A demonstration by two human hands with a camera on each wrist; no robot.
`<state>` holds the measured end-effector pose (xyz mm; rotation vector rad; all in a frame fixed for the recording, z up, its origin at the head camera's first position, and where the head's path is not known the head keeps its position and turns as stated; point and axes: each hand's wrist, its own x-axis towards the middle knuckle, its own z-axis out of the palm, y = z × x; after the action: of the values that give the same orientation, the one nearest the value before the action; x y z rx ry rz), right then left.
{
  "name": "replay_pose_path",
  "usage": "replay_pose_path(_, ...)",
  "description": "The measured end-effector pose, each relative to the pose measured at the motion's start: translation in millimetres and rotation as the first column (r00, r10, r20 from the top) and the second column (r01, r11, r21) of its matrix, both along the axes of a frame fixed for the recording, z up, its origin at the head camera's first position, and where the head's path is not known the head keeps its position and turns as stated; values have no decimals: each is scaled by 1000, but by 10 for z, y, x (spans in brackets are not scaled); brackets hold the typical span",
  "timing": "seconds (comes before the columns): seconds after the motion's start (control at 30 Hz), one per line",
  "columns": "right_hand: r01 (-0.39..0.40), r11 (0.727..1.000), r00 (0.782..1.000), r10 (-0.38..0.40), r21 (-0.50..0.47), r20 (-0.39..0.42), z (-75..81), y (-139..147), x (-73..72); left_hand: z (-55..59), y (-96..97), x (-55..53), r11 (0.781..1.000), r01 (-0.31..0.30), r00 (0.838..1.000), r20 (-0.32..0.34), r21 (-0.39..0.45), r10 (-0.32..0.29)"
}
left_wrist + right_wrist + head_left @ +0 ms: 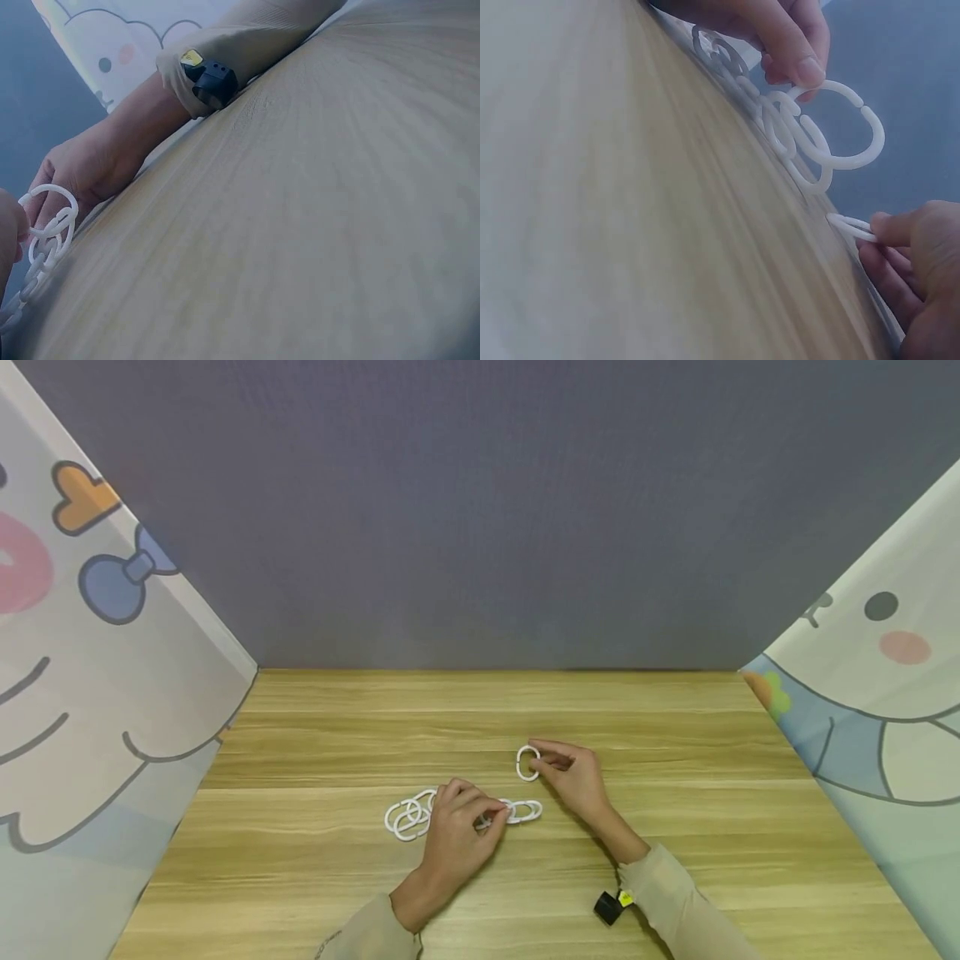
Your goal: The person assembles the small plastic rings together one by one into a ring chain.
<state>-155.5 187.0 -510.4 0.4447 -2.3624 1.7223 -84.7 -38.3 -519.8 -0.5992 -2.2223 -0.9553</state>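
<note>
My left hand (456, 831) is over a chain of white plastic C-shaped links (406, 838) lying on the table. Its thumb and finger pinch an end link (881, 139), raised off the wood in the right wrist view. More links trail out to the left of the hand, partly hidden under it. Farther back and to the right, my right hand (577, 781) pinches a single white link (847, 220) between thumb and fingers. That link is apart from the chain. In the left wrist view the chain hangs beside the left fingers (9, 229), mostly cut off by the frame edge.
The wood-grain table (337, 718) ends at a grey panel (495, 527) behind it. Cartoon-printed curtains (172, 677) stand at both sides. A small black camera (607, 908) hangs at the right sleeve (663, 889).
</note>
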Motion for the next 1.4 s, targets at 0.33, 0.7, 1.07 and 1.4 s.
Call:
replay_pose_path(0.33,69,983,995,-57,-169,77,44,55,73,1,3,10,1000,1,1000,28,7,-1)
replay_pose_path(0.7,32,968,996,-11,-249,85,132,103,250,-11,-4,10,1000,-1,1000,25,3,1)
replay_pose_path(1.07,-58,966,994,79,-250,76,231,94,449,-5,-3,11,1000,8,1000,27,-5,-8)
replay_pose_path(1.4,-85,973,993,100,-214,58,183,89,500,-6,-5,11,1000,10,1000,24,5,-10)
